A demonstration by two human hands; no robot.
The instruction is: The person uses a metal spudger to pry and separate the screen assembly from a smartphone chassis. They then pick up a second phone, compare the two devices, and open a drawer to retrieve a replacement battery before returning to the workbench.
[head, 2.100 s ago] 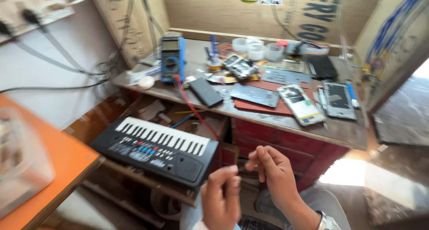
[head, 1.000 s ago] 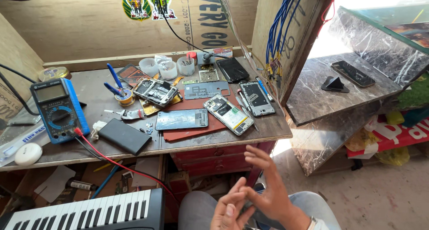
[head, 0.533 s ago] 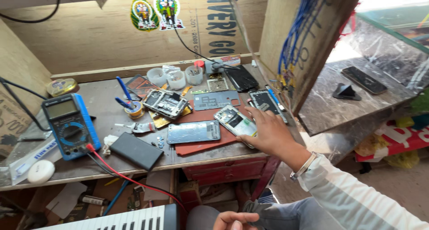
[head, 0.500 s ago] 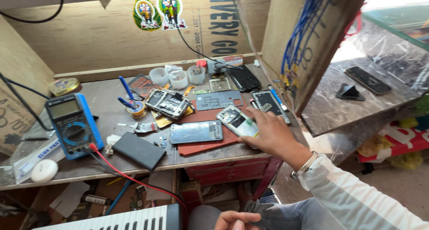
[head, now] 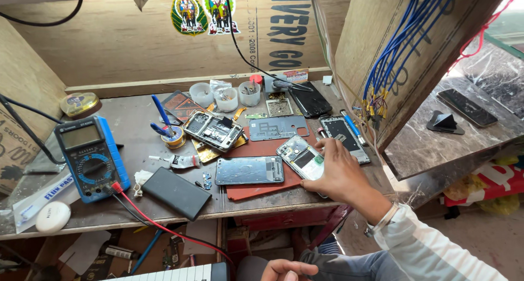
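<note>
Right hand (head: 339,174) laid over an opened phone (head: 302,160) at the front right of the desk (head: 125,150), fingers spread and curled on its edges, gripping it where it lies on the red mat (head: 261,189); thumb at the near corner, likely to steady or lift it. Left hand (head: 288,270) low at 6 o'clock, below the desk edge, loosely curled and holding nothing visible. At 9 o'clock from the phone, a bare metal back plate (head: 249,170) flat on the same mat, kept within reach. At 11 o'clock, another stripped phone frame (head: 213,130). Far at 9 o'clock, a blue multimeter (head: 90,156) with its red lead trailing off the front edge. At 12 o'clock, small white cups (head: 226,97) of parts against the back wall.
</note>
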